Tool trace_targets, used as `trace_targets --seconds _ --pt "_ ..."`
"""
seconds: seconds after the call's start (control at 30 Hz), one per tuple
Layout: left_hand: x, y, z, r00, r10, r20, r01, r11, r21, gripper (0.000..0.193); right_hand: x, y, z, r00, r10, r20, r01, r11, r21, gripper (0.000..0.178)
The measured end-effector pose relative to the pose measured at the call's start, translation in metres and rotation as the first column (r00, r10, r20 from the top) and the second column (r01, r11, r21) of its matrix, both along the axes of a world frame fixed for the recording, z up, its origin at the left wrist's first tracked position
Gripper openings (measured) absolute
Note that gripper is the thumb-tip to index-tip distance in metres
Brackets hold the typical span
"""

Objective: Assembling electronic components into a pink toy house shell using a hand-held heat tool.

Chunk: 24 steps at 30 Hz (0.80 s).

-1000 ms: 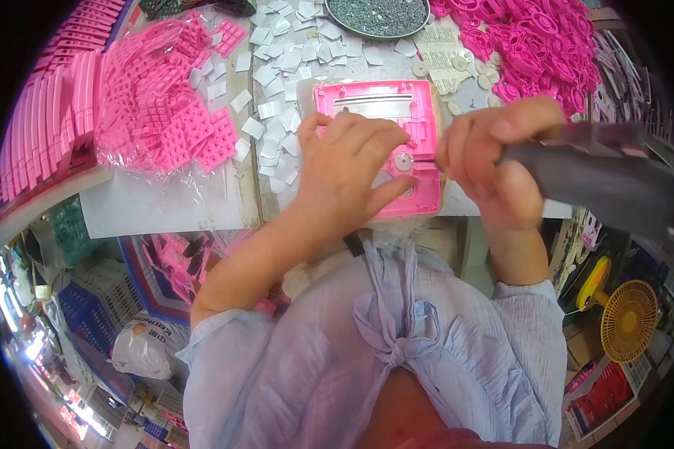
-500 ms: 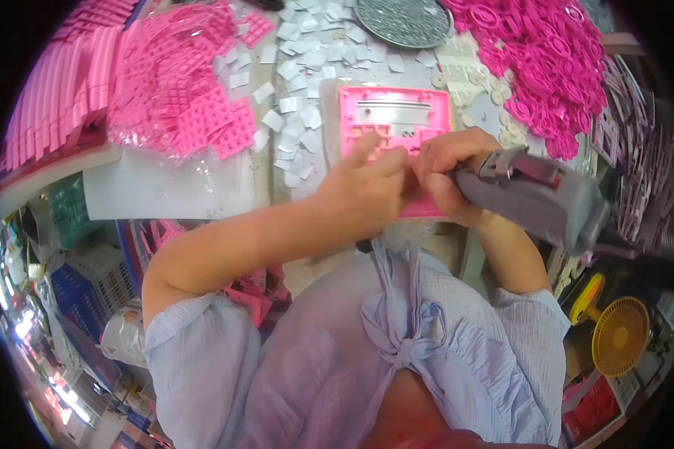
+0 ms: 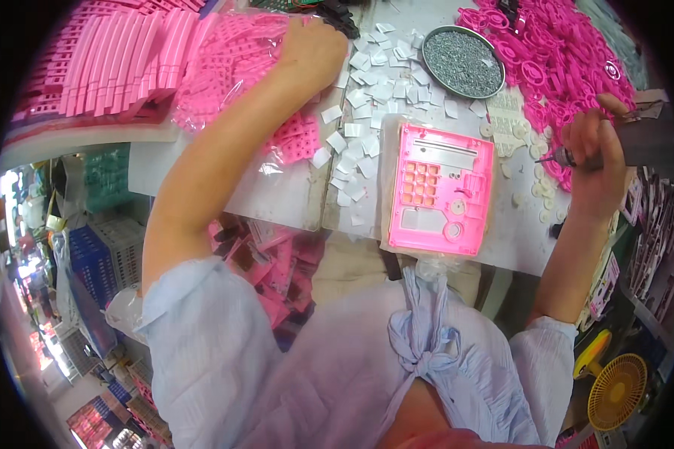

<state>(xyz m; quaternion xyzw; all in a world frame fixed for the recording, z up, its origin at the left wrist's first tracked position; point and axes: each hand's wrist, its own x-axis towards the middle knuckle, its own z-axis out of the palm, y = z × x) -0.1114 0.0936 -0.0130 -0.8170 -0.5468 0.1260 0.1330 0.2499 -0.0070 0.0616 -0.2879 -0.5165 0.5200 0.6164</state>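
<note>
A pink plastic casing [image 3: 484, 196] lies face up on a wrapped pad in front of me. A pink keypad grid [image 3: 420, 184], a silvery strip and a small white disc sit inside it. To its right, my right hand [image 3: 597, 153] is closed around a grey electric screwdriver [image 3: 648, 142], its thin bit pointing left above the table. My left hand [image 3: 314, 52] is stretched to the far left, over the edge of a clear bag of pink keypad grids [image 3: 236, 63]. Its fingers bend down and away, so their tips and anything in them are hidden.
A round tray [image 3: 425, 66] of small metal screws stands at the back. White square pieces [image 3: 363, 97] are scattered left of it. Pink ring-shaped parts [image 3: 569, 56] pile up at right, near white discs [image 3: 541, 176]. Long pink strips [image 3: 120, 63] are stacked far left; black parts [image 3: 339, 16] lie behind.
Both hands have left the casing. My left hand has moved far forward and left to the bag; my right hand has drawn off right with the screwdriver. The view has shifted.
</note>
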Motion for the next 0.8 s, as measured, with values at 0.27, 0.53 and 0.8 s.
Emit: trace_targets --seconds 0.27,0.53,0.8 --pt "0.011 -0.036 0.048 0.840 -0.076 0.538 -0.003 0.989 0.145 0.018 -0.002 -0.012 -0.002 0.631 -0.734 0.251 0.584 0.662 0.470 0.046" --pt "0.070 -0.168 0.079 0.365 0.252 0.896 0.291 0.883 -0.367 0.035 -0.068 -0.061 -0.004 0.743 0.212 0.635 -0.267 0.964 -0.010 0.041" --pt "0.054 -0.201 0.031 0.239 0.213 0.947 0.199 0.944 -0.262 0.030 -0.069 -0.053 -0.032 0.555 0.296 0.777 -0.316 0.939 -0.132 0.013"
